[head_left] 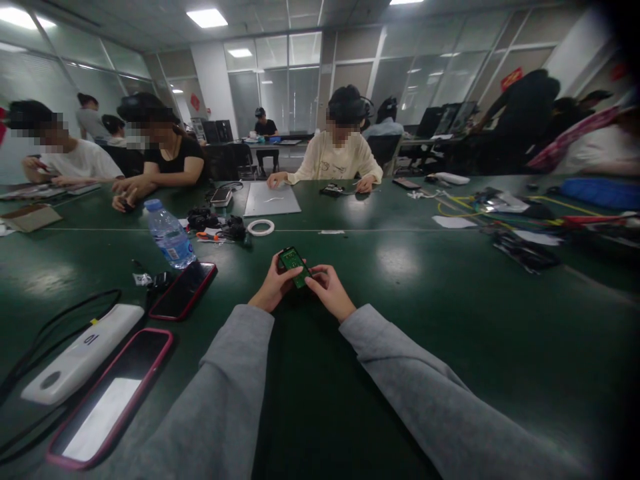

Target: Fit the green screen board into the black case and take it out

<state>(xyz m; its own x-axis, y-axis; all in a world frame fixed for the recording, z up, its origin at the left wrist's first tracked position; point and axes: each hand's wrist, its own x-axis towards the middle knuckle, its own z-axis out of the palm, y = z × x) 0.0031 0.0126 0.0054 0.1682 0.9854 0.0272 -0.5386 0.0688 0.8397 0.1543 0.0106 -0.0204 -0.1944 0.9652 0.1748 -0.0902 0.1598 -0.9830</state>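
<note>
A small green circuit board (pixel 293 265) is held over the dark green table (pixel 410 320) between both of my hands. My left hand (pixel 273 285) grips its left edge with fingers curled around it. Pinching the board's right side is my right hand (pixel 330 291), thumb and fingers closed on it. Both arms wear grey sleeves.
To my left lie two red-cased phones (pixel 183 291) (pixel 111 395), a white power bank (pixel 83 353) with a black cable, and a water bottle (pixel 169 234). A roll of tape (pixel 261 227) and small tools sit beyond. Other people sit across the table; wires and parts clutter the right.
</note>
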